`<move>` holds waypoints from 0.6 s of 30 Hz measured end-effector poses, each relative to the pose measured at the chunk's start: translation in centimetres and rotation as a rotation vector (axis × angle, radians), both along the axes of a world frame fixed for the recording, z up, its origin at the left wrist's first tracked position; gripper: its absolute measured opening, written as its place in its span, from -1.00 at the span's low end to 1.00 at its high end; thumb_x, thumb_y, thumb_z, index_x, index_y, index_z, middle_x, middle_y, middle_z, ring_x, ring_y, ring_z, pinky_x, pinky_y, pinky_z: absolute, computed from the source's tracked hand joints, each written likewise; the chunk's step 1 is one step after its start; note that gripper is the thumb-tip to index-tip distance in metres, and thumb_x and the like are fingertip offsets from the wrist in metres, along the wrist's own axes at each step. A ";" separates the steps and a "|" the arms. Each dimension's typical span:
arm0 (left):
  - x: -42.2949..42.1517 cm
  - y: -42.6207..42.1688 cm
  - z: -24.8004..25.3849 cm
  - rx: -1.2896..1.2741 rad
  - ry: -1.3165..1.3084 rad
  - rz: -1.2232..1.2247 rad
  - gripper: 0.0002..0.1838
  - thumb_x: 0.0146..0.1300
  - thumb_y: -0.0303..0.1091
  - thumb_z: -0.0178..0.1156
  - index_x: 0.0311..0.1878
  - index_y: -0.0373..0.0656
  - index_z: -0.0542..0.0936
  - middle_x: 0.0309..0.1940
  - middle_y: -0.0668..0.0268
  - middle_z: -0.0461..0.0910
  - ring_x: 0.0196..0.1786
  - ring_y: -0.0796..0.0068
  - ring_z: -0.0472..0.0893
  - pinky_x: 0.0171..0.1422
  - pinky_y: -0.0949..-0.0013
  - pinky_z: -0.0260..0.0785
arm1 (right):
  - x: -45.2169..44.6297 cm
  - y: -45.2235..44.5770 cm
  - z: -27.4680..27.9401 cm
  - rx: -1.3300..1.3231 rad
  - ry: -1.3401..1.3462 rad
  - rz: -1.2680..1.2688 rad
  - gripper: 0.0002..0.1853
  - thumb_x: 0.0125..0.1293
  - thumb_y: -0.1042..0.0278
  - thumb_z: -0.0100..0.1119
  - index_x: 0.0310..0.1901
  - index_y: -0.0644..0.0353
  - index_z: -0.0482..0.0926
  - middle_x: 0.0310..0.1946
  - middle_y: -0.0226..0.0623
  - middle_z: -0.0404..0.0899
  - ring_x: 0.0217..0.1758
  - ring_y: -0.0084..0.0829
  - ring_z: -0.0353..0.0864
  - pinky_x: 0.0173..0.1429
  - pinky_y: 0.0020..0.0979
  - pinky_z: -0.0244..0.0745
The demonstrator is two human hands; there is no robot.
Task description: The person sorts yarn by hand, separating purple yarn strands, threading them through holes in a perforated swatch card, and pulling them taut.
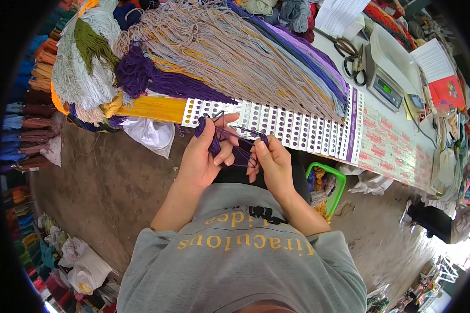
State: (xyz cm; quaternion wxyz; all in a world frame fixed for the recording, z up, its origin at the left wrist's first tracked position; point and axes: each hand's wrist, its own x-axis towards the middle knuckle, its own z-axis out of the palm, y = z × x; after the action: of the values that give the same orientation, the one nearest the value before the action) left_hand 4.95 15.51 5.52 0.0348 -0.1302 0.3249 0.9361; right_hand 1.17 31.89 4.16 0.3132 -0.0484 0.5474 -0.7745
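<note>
A small bundle of dark purple yarn (214, 148) is stretched between my two hands, in front of my body at the table edge. My left hand (197, 161) grips the thicker part, its thumb pressed on the yarn. With thumb and fingers pinched, my right hand (277, 166) holds the other end. Several thin strands cross the gap between them. Just beyond my hands lies a white card with rows of holes (303, 130), purple showing through them. Long beige yarn (209, 47) and a purple hank (167, 81) spread over the table beyond it.
Scissors (356, 68) and a digital scale (386, 86) stand at the table's right. A green basket (342, 182) with yarn is below the edge. A white plastic bag (149, 135) hangs at left. Hanks of coloured yarn (42, 83) line the far left.
</note>
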 end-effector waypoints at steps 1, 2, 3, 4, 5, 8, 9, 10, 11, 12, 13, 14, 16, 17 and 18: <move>0.0 -0.1 0.0 0.041 0.003 -0.010 -0.45 0.43 0.01 -0.23 0.17 -0.31 0.35 -0.37 0.28 0.51 -0.63 0.67 0.26 -0.45 0.54 0.23 | 0.0 0.0 0.0 0.001 -0.004 0.000 -0.72 0.41 0.19 -0.05 -0.30 0.28 0.39 -0.61 -0.36 0.42 -0.65 -0.62 0.42 -0.58 -0.62 0.34; -0.1 -0.1 0.2 0.041 0.004 -0.008 -0.45 0.43 0.01 -0.23 0.17 -0.31 0.35 -0.37 0.28 0.51 -0.63 0.67 0.26 -0.45 0.54 0.23 | -0.2 0.0 0.1 0.052 -0.020 0.063 -0.75 0.39 0.24 -0.02 -0.27 0.31 0.41 -0.60 -0.36 0.43 -0.64 -0.61 0.43 -0.58 -0.62 0.34; -0.2 -0.1 0.6 0.025 -0.048 0.010 -0.45 0.43 0.01 -0.23 0.14 -0.32 0.38 -0.38 0.28 0.51 -0.62 0.67 0.26 -0.46 0.55 0.22 | -0.4 0.0 0.3 0.103 -0.036 0.126 -0.78 0.38 0.30 0.00 -0.24 0.33 0.43 -0.59 -0.36 0.45 -0.64 -0.61 0.44 -0.58 -0.62 0.35; -0.2 -0.1 0.8 0.010 -0.100 0.028 -0.45 0.43 0.01 -0.23 0.11 -0.34 0.41 -0.38 0.28 0.51 -0.62 0.68 0.27 -0.47 0.57 0.21 | -0.5 0.2 -0.1 0.145 0.032 0.247 -0.84 0.32 0.38 0.08 -0.28 0.34 0.48 -0.61 -0.38 0.47 -0.63 -0.63 0.45 -0.57 -0.62 0.32; 0.0 -0.3 0.7 0.012 -0.098 0.029 -0.45 0.43 0.01 -0.23 0.11 -0.34 0.41 -0.38 0.28 0.51 -0.62 0.68 0.27 -0.47 0.57 0.21 | -0.3 0.2 0.1 0.197 0.131 0.301 -0.87 0.29 0.40 0.14 -0.33 0.30 0.50 -0.62 -0.42 0.49 -0.61 -0.67 0.46 -0.55 -0.63 0.29; 1.1 -2.0 -1.1 -0.402 -0.089 -0.085 -0.41 0.41 0.07 -0.22 -0.27 -0.33 0.56 -0.60 0.35 0.45 -0.69 0.70 0.22 -0.59 0.61 0.04 | -0.4 0.7 1.1 0.486 0.801 0.181 -0.86 0.25 0.40 0.16 -0.28 0.31 0.47 -0.60 -0.28 0.53 -0.61 -0.47 0.54 -0.48 -0.51 0.42; 1.9 -3.6 -2.3 -0.325 -0.175 -0.122 -0.42 0.41 0.09 -0.23 -0.40 -0.26 0.51 -0.66 0.39 0.37 -0.72 0.70 0.16 -0.63 0.59 -0.05 | -0.8 1.0 2.3 0.615 0.885 0.120 -0.84 0.22 0.47 0.15 -0.20 0.29 0.44 -0.42 -0.16 0.56 -0.46 -0.31 0.60 -0.32 -0.42 0.48; 2.8 -5.5 -3.3 -0.248 -0.260 -0.160 -0.41 0.41 0.11 -0.25 -0.52 -0.19 0.45 -0.72 0.44 0.30 -0.75 0.71 0.11 -0.67 0.58 -0.13 | -1.7 1.5 3.4 0.649 1.019 0.041 -0.82 0.20 0.55 0.11 -0.15 0.28 0.40 -0.24 -0.11 0.52 -0.24 -0.26 0.58 -0.16 -0.39 0.46; 3.1 -7.0 -3.7 -0.090 -0.163 -0.117 -0.47 0.40 0.09 -0.19 -0.64 -0.03 0.26 -0.76 0.53 0.11 -0.78 0.72 -0.01 -0.70 0.57 -0.25 | -2.7 2.4 4.2 0.589 1.036 -0.086 -0.80 0.17 0.48 0.16 -0.18 0.24 0.40 -0.15 -0.07 0.48 -0.26 -0.09 0.53 -0.23 -0.31 0.46; 3.5 -8.8 -3.5 -0.005 -0.383 0.043 -0.50 0.40 0.02 -0.12 -0.67 0.04 0.17 -0.77 0.57 0.01 -0.78 0.73 -0.05 -0.71 0.58 -0.28 | -3.9 3.5 4.6 0.493 1.126 -0.190 -0.81 0.16 0.56 0.13 -0.19 0.29 0.38 -0.17 -0.09 0.49 -0.21 -0.18 0.53 -0.16 -0.33 0.44; 4.7 -11.4 -5.2 0.088 -0.430 0.178 -0.55 0.39 -0.06 -0.06 -0.64 0.05 0.19 -0.77 0.58 0.01 -0.78 0.75 -0.05 -0.72 0.59 -0.26 | -5.2 4.8 5.5 0.326 1.120 -0.228 -0.88 0.24 0.53 0.04 -0.20 0.29 0.37 -0.18 -0.11 0.50 -0.17 -0.24 0.51 -0.06 -0.33 0.41; 6.0 -14.3 -7.0 0.166 -0.419 0.271 -0.58 0.39 -0.09 -0.06 -0.61 0.05 0.20 -0.77 0.58 0.02 -0.78 0.75 -0.04 -0.73 0.59 -0.24 | -5.8 5.3 6.0 0.074 0.956 -0.373 -0.87 0.34 0.38 -0.02 -0.19 0.27 0.38 -0.19 -0.11 0.50 -0.13 -0.23 0.50 0.02 -0.27 0.41; 9.0 -19.5 -9.9 0.219 -0.394 0.443 -0.62 0.39 -0.15 -0.05 -0.58 0.02 0.22 -0.76 0.56 0.03 -0.77 0.74 -0.02 -0.74 0.59 -0.21 | -7.1 6.9 9.4 -0.452 0.608 -0.336 -0.73 0.37 0.20 -0.01 -0.14 0.27 0.36 -0.20 -0.12 0.51 -0.07 -0.21 0.49 0.07 -0.15 0.44; 10.5 -21.8 -10.9 0.228 -0.384 0.522 -0.62 0.39 -0.17 -0.05 -0.59 0.01 0.23 -0.76 0.56 0.04 -0.76 0.75 -0.02 -0.74 0.59 -0.21 | -8.4 9.4 10.0 -0.483 0.503 -0.352 -0.77 0.39 0.25 -0.06 -0.16 0.28 0.36 -0.27 -0.21 0.47 -0.13 -0.34 0.46 -0.04 -0.28 0.43; 12.1 -24.1 -11.9 0.194 -0.414 0.599 -0.61 0.39 -0.17 -0.04 -0.59 0.00 0.22 -0.76 0.55 0.04 -0.76 0.73 -0.01 -0.74 0.59 -0.20 | -9.0 10.2 12.1 -0.962 0.118 -0.253 -0.85 0.39 0.34 -0.09 -0.24 0.24 0.35 -0.36 -0.33 0.38 -0.27 -0.49 0.37 -0.23 -0.43 0.29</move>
State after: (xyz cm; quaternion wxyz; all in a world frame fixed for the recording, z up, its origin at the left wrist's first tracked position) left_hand 17.08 -8.63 -6.39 -0.1631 -0.4022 0.1682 0.8851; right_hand -7.87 42.09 16.22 0.1274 -0.1642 0.1466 -0.9671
